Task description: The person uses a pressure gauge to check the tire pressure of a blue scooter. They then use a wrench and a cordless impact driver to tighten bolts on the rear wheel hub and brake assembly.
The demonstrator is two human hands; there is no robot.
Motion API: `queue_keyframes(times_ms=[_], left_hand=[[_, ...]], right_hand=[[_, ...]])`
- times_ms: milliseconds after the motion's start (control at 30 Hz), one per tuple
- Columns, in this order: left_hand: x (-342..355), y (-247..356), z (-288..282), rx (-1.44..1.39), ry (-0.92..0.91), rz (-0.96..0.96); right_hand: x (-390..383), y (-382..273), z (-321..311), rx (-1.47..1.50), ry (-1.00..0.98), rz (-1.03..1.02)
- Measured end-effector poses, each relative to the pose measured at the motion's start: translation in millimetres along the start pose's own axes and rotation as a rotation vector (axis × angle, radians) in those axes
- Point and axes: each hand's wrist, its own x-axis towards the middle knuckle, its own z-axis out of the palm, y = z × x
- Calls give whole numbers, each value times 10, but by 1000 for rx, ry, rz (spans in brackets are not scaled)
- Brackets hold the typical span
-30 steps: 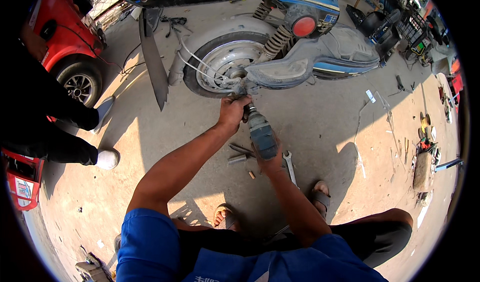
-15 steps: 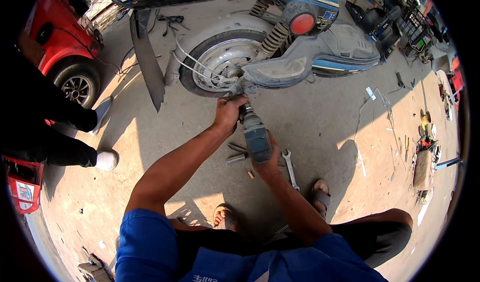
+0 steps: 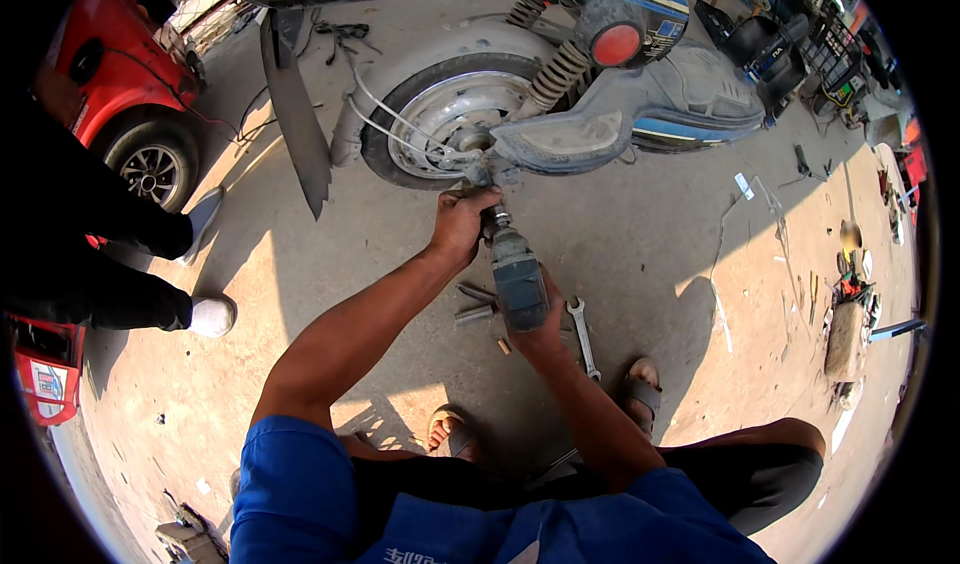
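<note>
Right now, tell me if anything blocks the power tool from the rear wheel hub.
Nothing visible does. The power tool, gripped by the right hand, already has its tip at the wheel hub; the left hand steadies the front end.

Matt plastic drill (image 3: pixel 518 279); dusty rough concrete floor (image 3: pixel 640 234).

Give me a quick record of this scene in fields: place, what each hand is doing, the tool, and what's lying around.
Place: concrete ground outdoors, beside a blue scooter
Left hand: at the front end of the power tool, close to the rear wheel hub
Right hand: wrapped around the power tool body
Tool direction: nose aimed at the wheel hub
On the ground: spanner and small metal parts near the hands
Nearby: another person's legs in white shoes, red vehicle
</note>
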Motion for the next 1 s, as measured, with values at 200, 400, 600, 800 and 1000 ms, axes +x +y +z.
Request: queue_keyframes(times_ms=[200, 400, 600, 800, 1000], left_hand=[[-140, 160, 95, 44, -63, -95], [-113, 184, 44, 49, -86, -88], [-168, 108, 126, 65, -90, -34], [-123, 198, 29, 53, -138, -135], [-435, -125, 237, 303, -331, -204]], right_hand=[[66, 105, -418, -663, -108, -297], [28, -61, -417, -609, -117, -228], [58, 104, -828, -790, -52, -166], [271, -195, -1260, -1005, 27, -15], [365, -207, -1882, -1334, 152, -5]])
